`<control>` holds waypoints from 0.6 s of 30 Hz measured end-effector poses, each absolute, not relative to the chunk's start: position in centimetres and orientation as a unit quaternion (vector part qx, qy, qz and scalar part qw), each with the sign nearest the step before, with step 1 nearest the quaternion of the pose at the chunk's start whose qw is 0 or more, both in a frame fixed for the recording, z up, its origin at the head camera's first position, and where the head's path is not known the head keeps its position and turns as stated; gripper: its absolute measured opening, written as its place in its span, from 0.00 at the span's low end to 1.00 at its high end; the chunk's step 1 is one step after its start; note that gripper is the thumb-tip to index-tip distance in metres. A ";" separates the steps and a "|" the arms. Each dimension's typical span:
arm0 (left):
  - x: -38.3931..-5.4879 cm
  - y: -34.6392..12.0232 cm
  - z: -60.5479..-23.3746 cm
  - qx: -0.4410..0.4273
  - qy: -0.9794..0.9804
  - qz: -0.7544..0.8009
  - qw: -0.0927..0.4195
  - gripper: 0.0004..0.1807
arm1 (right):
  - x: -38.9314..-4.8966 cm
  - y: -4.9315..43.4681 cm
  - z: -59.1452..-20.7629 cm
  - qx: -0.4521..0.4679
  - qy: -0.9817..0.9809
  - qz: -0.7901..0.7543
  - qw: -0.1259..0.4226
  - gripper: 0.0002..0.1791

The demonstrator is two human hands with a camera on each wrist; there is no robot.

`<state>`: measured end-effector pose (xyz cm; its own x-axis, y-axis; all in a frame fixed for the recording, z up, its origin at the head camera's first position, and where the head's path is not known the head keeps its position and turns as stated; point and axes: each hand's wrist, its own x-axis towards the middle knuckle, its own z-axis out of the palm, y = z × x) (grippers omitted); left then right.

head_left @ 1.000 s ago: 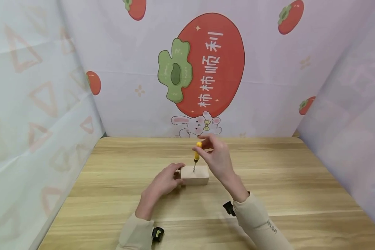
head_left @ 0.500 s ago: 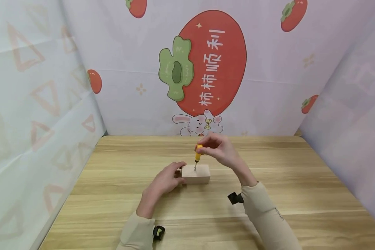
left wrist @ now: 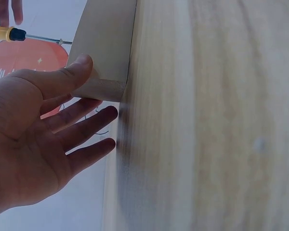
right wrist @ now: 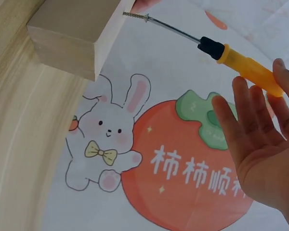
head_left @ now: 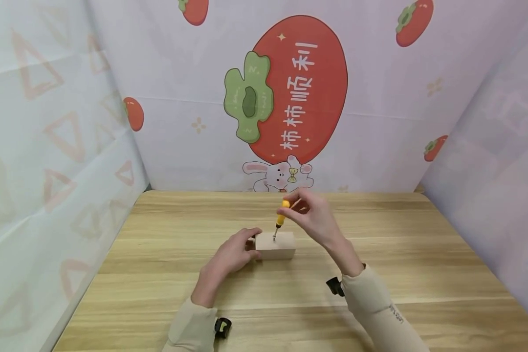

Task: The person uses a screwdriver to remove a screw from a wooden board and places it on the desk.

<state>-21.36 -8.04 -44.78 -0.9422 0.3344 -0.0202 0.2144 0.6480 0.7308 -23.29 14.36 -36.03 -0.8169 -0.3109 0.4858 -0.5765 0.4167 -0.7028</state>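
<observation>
A pale wooden block (head_left: 275,252) lies on the table, its left end pinched between the thumb and fingers of my left hand (head_left: 231,254). The left wrist view shows that thumb on the block's near side, with the lower fingers spread loosely. My right hand (head_left: 314,217) holds the end of a yellow screwdriver (head_left: 282,215) between thumb and fingers. Its shaft slants down to a screw (right wrist: 135,17) standing in the block's top face. In the right wrist view the driver's tip meets the screw head, and much of the threaded shank shows above the wood.
The wood-grain table (head_left: 158,293) spreads around the block on all sides. Behind it hangs a white cloth (head_left: 171,146) printed with persimmons and a rabbit, and more patterned cloth closes off the left and right. Dark straps with small devices (head_left: 222,328) sit at both wrists.
My right hand has shifted slightly right, and its fingers have closed and loosened around the screwdriver handle, which leans a little more to the right. My left hand and the block stay in place.
</observation>
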 end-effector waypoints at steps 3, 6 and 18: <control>-21.3 -7.9 -44.8 0.154 0.906 0.386 0.077 0.31 | -22.6 13.9 -36.0 0.267 -0.841 0.443 0.161 0.12; -21.4 -7.9 -44.8 0.155 0.906 0.386 0.076 0.31 | -22.2 13.4 -35.8 0.260 -0.848 0.430 0.171 0.11; -21.5 -8.0 -44.8 0.153 0.905 0.390 0.073 0.31 | -21.9 12.4 -35.5 0.281 -0.844 0.413 0.196 0.11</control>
<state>-21.46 -8.01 -44.77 -0.9421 0.3351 -0.0133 0.2204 0.6485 0.7286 -21.85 12.42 -35.46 -0.7652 -0.3134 0.5624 -0.6363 0.5009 -0.5867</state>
